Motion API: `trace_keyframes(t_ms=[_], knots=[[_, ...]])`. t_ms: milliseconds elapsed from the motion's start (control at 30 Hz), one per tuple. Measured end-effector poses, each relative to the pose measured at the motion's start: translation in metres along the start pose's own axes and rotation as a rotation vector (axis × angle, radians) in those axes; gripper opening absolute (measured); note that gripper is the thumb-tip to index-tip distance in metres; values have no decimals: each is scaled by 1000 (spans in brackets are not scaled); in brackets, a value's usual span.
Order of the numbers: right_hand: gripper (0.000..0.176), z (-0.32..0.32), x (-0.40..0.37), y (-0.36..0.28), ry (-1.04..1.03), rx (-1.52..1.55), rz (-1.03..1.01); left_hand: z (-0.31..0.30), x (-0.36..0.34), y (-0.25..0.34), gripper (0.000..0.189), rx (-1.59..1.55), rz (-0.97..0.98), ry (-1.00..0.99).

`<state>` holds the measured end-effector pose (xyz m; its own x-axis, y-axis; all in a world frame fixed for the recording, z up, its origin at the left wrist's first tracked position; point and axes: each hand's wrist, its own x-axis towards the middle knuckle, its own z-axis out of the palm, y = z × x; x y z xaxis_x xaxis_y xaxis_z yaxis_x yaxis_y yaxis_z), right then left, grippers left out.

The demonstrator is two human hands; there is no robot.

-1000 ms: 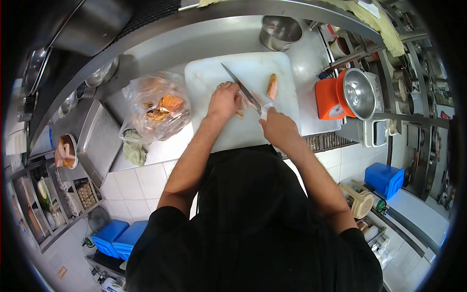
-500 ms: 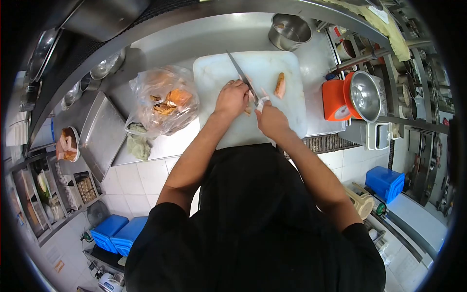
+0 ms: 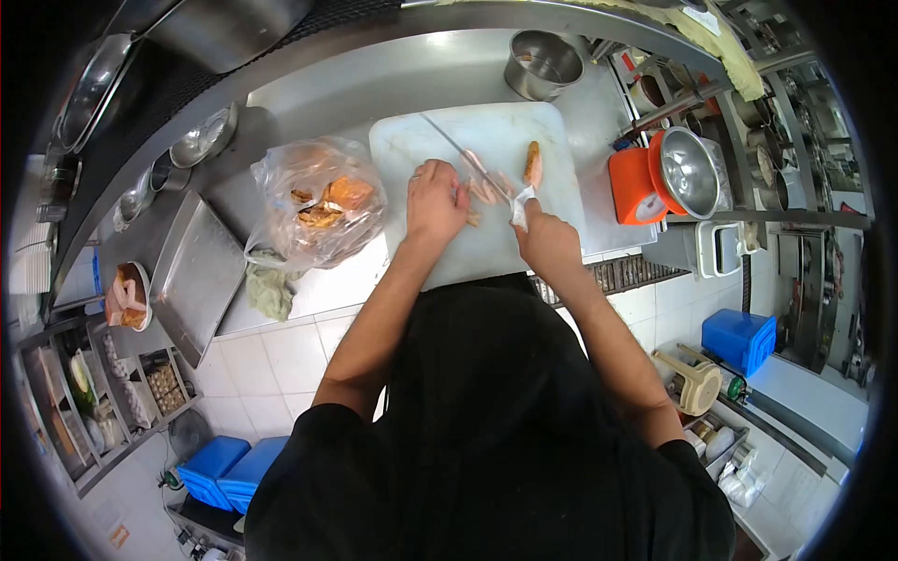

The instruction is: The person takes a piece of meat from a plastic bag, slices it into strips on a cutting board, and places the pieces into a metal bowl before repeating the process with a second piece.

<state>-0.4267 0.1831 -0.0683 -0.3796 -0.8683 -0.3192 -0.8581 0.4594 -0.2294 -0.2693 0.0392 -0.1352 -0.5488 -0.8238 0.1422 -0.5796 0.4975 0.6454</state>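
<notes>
My right hand [image 3: 547,236] grips a knife [image 3: 468,154] by its handle, which has white wrapping around it. The long blade slants up and left across the white cutting board [image 3: 421,131]. Beside and under the blade lie several pale meat slices [image 3: 483,192]. My left hand [image 3: 436,201] rests on the board just left of these slices, fingers bent and thumb apart, with nothing seen in it. A longer piece of meat with a browned edge [image 3: 533,166] lies at the board's right. A small scrap of meat [image 3: 472,220] sits near my left thumb.
Left of the board is a clear plastic bag [image 3: 281,192] with browned food, beside a greenish cloth [image 3: 271,292] and a metal tray [image 3: 201,271]. A steel pot [image 3: 535,82] stands behind the board. At right is an orange scale [image 3: 636,187] carrying a metal bowl [image 3: 690,173].
My right hand and the knife have moved right, away from my left hand. The left hand has shifted slightly left, and more of the meat slices now show between them.
</notes>
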Motion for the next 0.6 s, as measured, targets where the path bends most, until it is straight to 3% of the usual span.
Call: trace_keyframes(t_ms=[100, 200, 300, 400, 600], knots=[[36, 11, -7, 3, 48, -73, -35, -4, -2, 5, 45, -130, 135, 233], [35, 28, -10, 11, 128, -106, -91, -16, 9, 13, 66, 10, 213, 79], [33, 37, -12, 19, 160, -111, -99, -15, 26, 8, 85, 145, 137, -194], [31, 41, -18, 26, 172, -101, -103, -13, 47, 4, 88, 277, 37, -241], [34, 35, -48, 39, 123, -41, 42, -15, 51, 4, 60, 97, 147, -2]])
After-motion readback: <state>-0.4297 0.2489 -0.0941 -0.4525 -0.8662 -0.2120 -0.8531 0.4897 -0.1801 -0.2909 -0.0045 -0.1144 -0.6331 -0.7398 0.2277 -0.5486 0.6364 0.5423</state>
